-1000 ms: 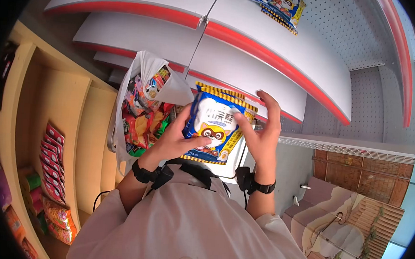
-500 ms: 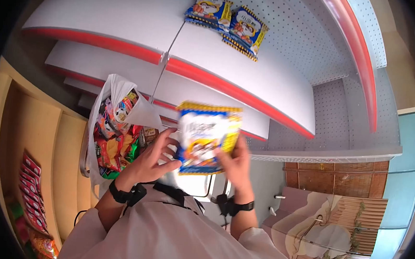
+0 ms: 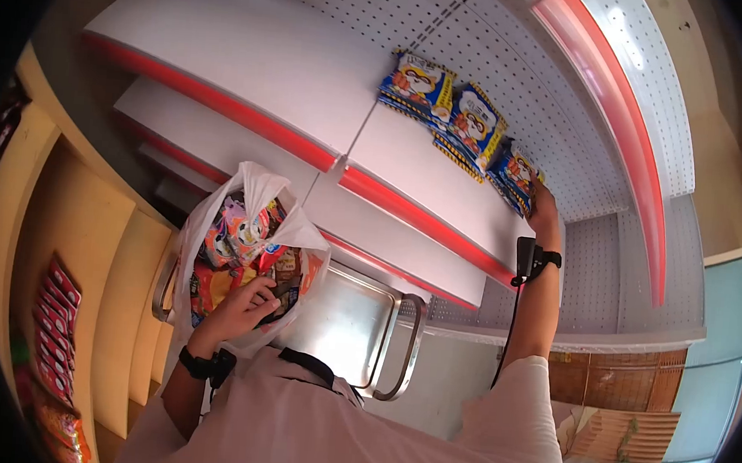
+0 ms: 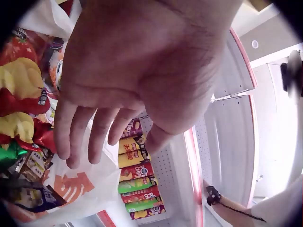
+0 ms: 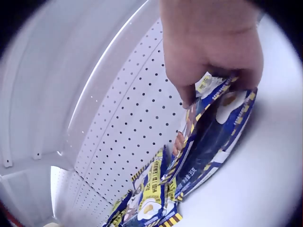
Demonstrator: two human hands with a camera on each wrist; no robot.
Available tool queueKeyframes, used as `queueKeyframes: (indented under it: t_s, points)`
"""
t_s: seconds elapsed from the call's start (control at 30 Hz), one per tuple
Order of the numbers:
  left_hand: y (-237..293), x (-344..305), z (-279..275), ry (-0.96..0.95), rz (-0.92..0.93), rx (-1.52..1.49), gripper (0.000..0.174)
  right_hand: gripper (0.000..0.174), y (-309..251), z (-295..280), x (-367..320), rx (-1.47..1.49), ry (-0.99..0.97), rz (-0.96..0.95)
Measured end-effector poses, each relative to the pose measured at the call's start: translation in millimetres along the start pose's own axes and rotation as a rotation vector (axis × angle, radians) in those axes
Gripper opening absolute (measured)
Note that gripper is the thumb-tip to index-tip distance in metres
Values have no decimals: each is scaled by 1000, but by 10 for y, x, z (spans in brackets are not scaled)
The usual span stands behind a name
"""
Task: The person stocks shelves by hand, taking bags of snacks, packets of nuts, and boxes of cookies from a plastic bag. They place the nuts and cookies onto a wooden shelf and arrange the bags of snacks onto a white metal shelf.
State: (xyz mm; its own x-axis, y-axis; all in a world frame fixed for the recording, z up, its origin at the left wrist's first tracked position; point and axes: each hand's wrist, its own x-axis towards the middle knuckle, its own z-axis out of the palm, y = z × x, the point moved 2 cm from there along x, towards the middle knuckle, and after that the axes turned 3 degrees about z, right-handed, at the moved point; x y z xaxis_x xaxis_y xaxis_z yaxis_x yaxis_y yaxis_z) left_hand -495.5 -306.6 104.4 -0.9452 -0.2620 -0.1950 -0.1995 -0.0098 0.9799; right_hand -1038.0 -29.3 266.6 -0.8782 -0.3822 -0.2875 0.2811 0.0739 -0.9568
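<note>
At the right part of the upper shelf [image 3: 286,88], my right hand [image 3: 544,211] grips a blue snack packet [image 3: 513,174] with yellow-and-black striped edges. The right wrist view shows the thumb on one side of the blue packets [image 5: 213,137] and the fingers behind, with the lower edges down at the white shelf. Similar packets [image 3: 477,125] lie just left of it, overlapping. My left hand [image 3: 241,310] hovers over a white plastic bag [image 3: 258,187] of mixed snacks, its fingers loosely extended and holding nothing. In the left wrist view, red and yellow packets [image 4: 21,85] lie beside that hand [image 4: 142,66].
A metal cart [image 3: 344,316] with a handle [image 3: 414,346] stands beneath the lower shelves. Red edge strips [image 3: 423,222] run along the shelf fronts. Wooden shelves [image 3: 89,203] on the left hold red packets [image 3: 56,330]. A lower shelf carries a row of colourful chip packs [image 4: 137,175].
My right hand has carried the blue packet up and right onto the upper shelf, beside the others. My left hand has let go of it and moved down-left over the bag.
</note>
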Motion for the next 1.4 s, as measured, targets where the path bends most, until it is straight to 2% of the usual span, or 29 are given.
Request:
queueKeyframes:
  t_s: [0.1,0.13,0.17,0.2,0.23,0.27,0.3,0.33,0.37,0.4,0.47,0.5,0.57,0.6,0.63,0.7,0.77,0.8,0.83,0.9,0.93,0.97,1.0,1.07,1.17,1.2,1.23,1.37,1.4]
  points:
    - [-182,39,-9,48,-53,10,39,36,4,-48,273,-99,32,71]
    - [-371,100,10,97,40,201,44,39,83,-327,547,-175,105,18]
    - [-522,82,30,137,121,392,49,43,-2,-35,234,-235,104,-148]
    - [-550,83,81,63,34,414,54,42,25,-443,485,-524,246,-58]
    - [-550,137,149,-9,-47,438,59,46,-111,-231,182,-937,380,-132]
    - [-649,160,249,-55,-44,396,60,52,27,-866,740,-1449,408,-410]
    - [-800,169,393,-104,-40,351,62,56,25,-1046,763,-1594,475,-520]
    - [-967,222,556,-210,-11,324,63,56,17,-761,293,-1348,622,-625]
    - [-1047,270,688,-314,24,295,64,54,-121,-169,-406,-1153,680,-573]
    - [-1009,250,798,-317,12,293,64,42,-144,282,-974,-1042,775,-620]
    - [-927,200,981,-403,116,555,57,27,121,549,-1618,-743,671,-876]
    - [-1030,206,1033,-413,107,556,57,17,310,716,-1979,-828,664,-911]
    - [-1289,243,1165,-421,390,825,43,12,867,993,-2530,-792,470,-848]
    - [-1138,335,1019,-552,589,738,27,11,1088,1176,-2780,-929,378,-800]
    - [-1027,363,915,-563,587,742,27,11,1360,1277,-2951,-892,287,-720]
    - [-989,434,661,-137,-169,-100,21,10,1953,1194,-3209,-770,197,-443]
    - [-1587,569,494,189,-484,-471,25,8,2310,1160,-3455,-638,246,-298]
    - [-1461,612,426,1,-72,158,32,8,2339,1197,-3502,-633,252,-297]
    - [-1413,596,482,-5,-72,164,32,8,2348,1241,-3554,-682,219,-317]
    - [-1124,532,705,216,516,1025,33,7,2327,1260,-3619,-729,197,-333]
    - [-1135,547,778,67,361,1045,31,7,2293,1291,-3575,-761,149,-360]
    - [-1332,584,821,64,367,1048,31,7,2251,1332,-3529,-792,98,-390]
    - [-1729,690,860,69,178,859,30,7,2188,1386,-3493,-817,55,-425]
    - [-1761,728,843,72,-245,610,27,7,2087,1464,-3423,-832,10,-484]
    - [-1550,526,642,205,-322,518,29,8,2056,1497,-3403,-829,-53,-547]
    - [-1438,376,528,265,-234,351,31,8,2034,1512,-3410,-787,-63,-514]
    - [-1362,242,391,277,-47,167,32,7,2034,1529,-3408,-743,-77,-479]
    - [-463,-288,6,325,-161,-559,30,12,2087,1579,-3346,-676,-164,-334]
    - [-253,-364,-50,336,-158,-558,30,18,2068,1637,-3323,-587,-244,-310]
